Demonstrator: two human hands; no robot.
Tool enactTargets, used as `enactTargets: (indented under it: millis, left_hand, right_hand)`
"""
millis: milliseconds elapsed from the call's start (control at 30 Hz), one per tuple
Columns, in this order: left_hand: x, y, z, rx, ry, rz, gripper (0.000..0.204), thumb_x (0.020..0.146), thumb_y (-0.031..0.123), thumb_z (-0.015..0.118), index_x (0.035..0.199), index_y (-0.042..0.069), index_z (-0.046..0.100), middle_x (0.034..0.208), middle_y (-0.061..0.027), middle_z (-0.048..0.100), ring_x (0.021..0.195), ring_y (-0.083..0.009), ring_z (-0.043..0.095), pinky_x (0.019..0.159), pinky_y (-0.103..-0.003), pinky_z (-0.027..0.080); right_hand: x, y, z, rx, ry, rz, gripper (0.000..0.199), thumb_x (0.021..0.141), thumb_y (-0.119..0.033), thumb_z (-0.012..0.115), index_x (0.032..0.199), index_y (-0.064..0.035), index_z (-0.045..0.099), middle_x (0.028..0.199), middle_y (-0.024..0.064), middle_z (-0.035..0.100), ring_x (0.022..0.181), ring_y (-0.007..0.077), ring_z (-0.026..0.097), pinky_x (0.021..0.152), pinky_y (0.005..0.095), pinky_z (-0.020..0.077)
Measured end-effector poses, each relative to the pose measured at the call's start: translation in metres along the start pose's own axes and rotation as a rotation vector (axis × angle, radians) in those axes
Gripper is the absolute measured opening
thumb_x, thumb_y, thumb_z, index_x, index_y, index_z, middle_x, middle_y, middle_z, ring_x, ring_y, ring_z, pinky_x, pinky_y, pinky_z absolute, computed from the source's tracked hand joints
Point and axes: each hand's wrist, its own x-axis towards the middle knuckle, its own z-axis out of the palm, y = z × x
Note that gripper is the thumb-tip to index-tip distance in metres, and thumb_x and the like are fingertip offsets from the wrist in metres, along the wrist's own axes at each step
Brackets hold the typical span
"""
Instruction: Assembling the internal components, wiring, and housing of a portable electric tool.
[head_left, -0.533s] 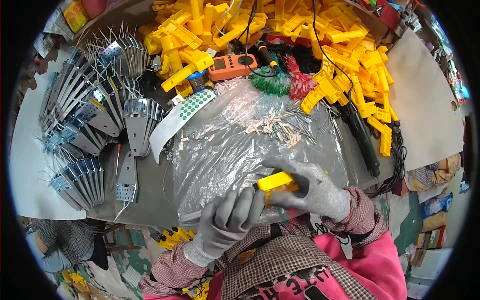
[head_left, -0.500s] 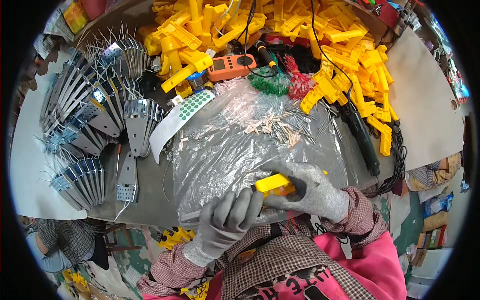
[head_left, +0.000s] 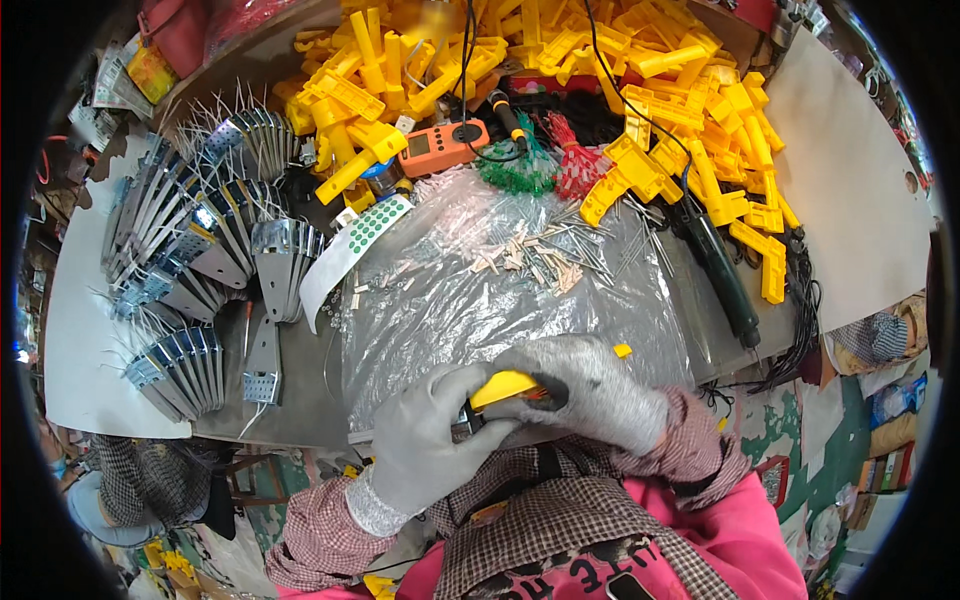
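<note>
Near the table's front edge, both my gloved hands hold a yellow plastic part (head_left: 503, 387). My left hand (head_left: 420, 425) is closed on its left end, thumb below and fingers above. My right hand (head_left: 590, 385) wraps its right side and hides most of it; a small yellow tip (head_left: 622, 351) shows beyond that hand. Something dark sits between the left thumb and fingers, too covered to name. Beneath the hands lies a clear plastic sheet (head_left: 420, 330), with loose screws (head_left: 590, 245) and small pale pieces (head_left: 535, 260) on its far part.
Yellow plastic parts (head_left: 650, 60) are heaped at the back. Metal plates with wires (head_left: 200, 250) stand stacked at left beside a sheet of green stickers (head_left: 350, 245). An orange meter (head_left: 440, 147), green-tipped wires (head_left: 515, 170) and red-tipped wires (head_left: 575, 165) lie behind; a dark corded screwdriver (head_left: 720, 275) is at right.
My left hand has turned and come in onto the yellow part's left end, where its fingers were only beside it. The part has tilted and shifted slightly left, with the right hand covering more.
</note>
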Motion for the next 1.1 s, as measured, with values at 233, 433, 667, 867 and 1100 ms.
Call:
enactTargets:
  millis: [233, 433, 667, 867, 1100]
  left_hand:
    - [0.003, 0.007, 0.006, -0.037, 0.039, -0.044, 0.046, 0.069, 0.028, 0.086, 0.105, 0.009, 0.064, 0.095, -0.0121, 0.069, 0.08, -0.0293, 0.069, 0.067, -0.037, 0.055]
    - [0.03, 0.013, -0.009, -0.148, -0.123, -0.162, 0.04, 0.071, 0.007, 0.078, 0.108, 0.0, 0.063, 0.098, -0.0148, 0.068, 0.089, -0.023, 0.069, 0.078, -0.031, 0.054]
    - [0.168, -0.077, 0.033, 0.347, -0.203, 0.608, 0.023, 0.084, 0.019, 0.068, 0.103, 0.008, 0.063, 0.106, -0.0098, 0.064, 0.099, -0.0294, 0.061, 0.086, -0.039, 0.049]
    - [0.167, -0.115, 0.056, 0.606, -0.32, 0.838, 0.026, 0.082, 0.019, 0.064, 0.106, 0.009, 0.062, 0.11, -0.0072, 0.063, 0.104, -0.0241, 0.061, 0.089, -0.037, 0.049]
    - [0.15, -0.12, 0.006, 0.646, -0.035, 0.707, 0.026, 0.077, 0.014, 0.062, 0.102, 0.007, 0.064, 0.107, -0.009, 0.064, 0.103, -0.0263, 0.06, 0.091, -0.037, 0.048]
  right_hand:
    - [-0.007, 0.003, -0.005, 0.032, -0.063, 0.018, 0.04, 0.085, -0.026, 0.072, 0.118, -0.0095, 0.058, 0.095, 0.0161, 0.066, 0.082, 0.0367, 0.067, 0.07, 0.043, 0.0541]
    - [-0.008, 0.006, -0.009, -0.05, 0.093, -0.005, 0.043, 0.085, -0.028, 0.072, 0.122, -0.0112, 0.059, 0.089, 0.0154, 0.067, 0.078, 0.0343, 0.068, 0.066, 0.0402, 0.0544]
    - [0.005, 0.026, -0.037, 0.367, -0.24, 0.269, 0.042, 0.091, -0.042, 0.065, 0.116, -0.0085, 0.064, 0.096, 0.018, 0.069, 0.084, 0.0338, 0.068, 0.077, 0.0412, 0.0529]
    - [0.02, 0.082, -0.032, 0.146, -0.199, 0.201, 0.047, 0.092, -0.047, 0.06, 0.116, -0.0064, 0.064, 0.103, 0.0182, 0.068, 0.097, 0.0346, 0.065, 0.086, 0.0425, 0.0497]
    - [0.028, 0.089, -0.024, 0.177, -0.198, 0.353, 0.053, 0.088, -0.049, 0.066, 0.113, -0.0025, 0.064, 0.088, 0.0219, 0.068, 0.085, 0.0355, 0.068, 0.075, 0.0415, 0.0513]
